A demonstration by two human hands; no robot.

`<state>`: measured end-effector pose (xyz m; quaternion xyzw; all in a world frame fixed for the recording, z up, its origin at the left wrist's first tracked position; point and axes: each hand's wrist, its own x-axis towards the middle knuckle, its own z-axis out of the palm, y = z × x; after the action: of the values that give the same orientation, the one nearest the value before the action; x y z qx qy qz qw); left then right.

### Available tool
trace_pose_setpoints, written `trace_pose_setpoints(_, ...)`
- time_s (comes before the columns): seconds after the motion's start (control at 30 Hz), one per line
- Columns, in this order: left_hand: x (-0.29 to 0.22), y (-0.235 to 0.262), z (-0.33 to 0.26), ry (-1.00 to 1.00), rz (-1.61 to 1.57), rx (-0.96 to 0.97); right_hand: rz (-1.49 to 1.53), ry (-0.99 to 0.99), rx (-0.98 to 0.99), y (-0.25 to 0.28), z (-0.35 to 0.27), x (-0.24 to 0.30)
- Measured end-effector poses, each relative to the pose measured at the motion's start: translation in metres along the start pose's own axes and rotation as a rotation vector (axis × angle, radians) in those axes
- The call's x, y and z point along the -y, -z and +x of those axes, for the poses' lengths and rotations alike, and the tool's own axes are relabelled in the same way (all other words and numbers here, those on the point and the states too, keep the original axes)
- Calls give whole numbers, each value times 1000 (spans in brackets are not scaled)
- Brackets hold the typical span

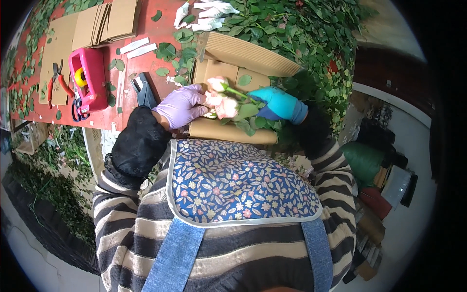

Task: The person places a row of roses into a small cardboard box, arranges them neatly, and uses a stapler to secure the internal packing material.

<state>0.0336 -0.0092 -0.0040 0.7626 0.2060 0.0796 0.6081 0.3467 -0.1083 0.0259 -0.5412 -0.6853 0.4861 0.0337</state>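
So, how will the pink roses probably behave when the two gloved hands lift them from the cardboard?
The pink roses look fragile: their soft petals would probably bruise under a tight grip. The thin green stems seem likely to bend. The bunch is probably light, since the left hand and right hand hold it loosely over the cardboard sheet.

Pale pink roses (220,100) are held by a lilac-gloved left hand (182,105) and a teal-gloved right hand (278,103); a floral apron (238,182), striped sleeves (116,209), red table (160,31) and what appears to be a pink tray (90,78) are seen.
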Motion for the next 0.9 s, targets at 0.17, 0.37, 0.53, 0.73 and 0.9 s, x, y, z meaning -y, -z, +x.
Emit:
trace_pose_setpoints(0.17,-39,12,-10,240,240,-119,-17,37,21,-10,3,6)
trace_pose_setpoints(0.37,-11,1,-2,-26,-323,14,-67,67,22,-4,5,16)
trace_pose_setpoints(0.53,-11,0,-3,116,-575,62,362,136,-205,-3,-10,6)
trace_pose_setpoints(0.73,-12,6,-7,153,-537,-39,222,118,-72,-3,-4,6)
trace_pose_setpoints(0.9,-22,8,7,-114,-174,-79,92,139,-51,-3,-2,13)
